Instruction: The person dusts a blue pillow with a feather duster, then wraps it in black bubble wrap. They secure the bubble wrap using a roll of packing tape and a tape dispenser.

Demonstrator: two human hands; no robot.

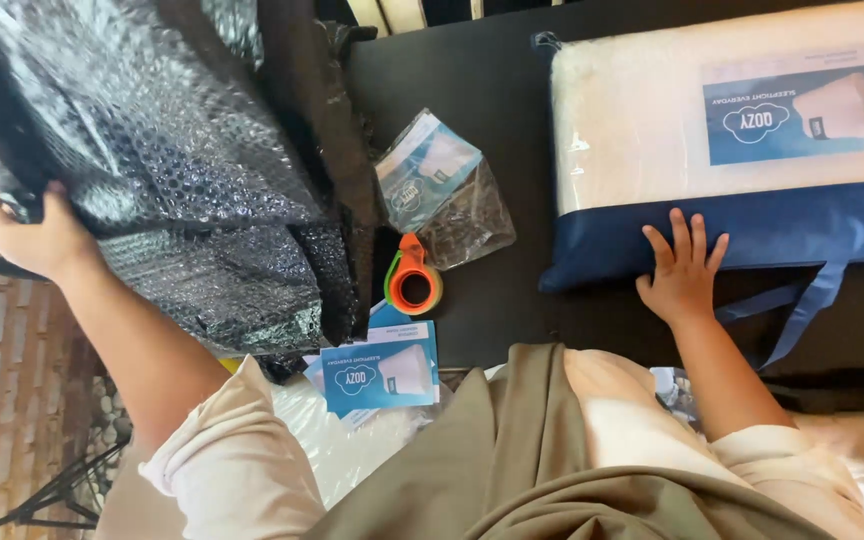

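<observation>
Left hand [37, 235] grips bubble wrap [182, 170] edge.

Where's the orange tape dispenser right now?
The orange tape dispenser lies on the black table near the middle of the head view, just right of the black bubble wrap and below a crumpled clear plastic bag.

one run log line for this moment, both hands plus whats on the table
left hand: gripping black bubble wrap | right hand: flat on packaged pillow | table: orange tape dispenser, blue leaflets
</observation>
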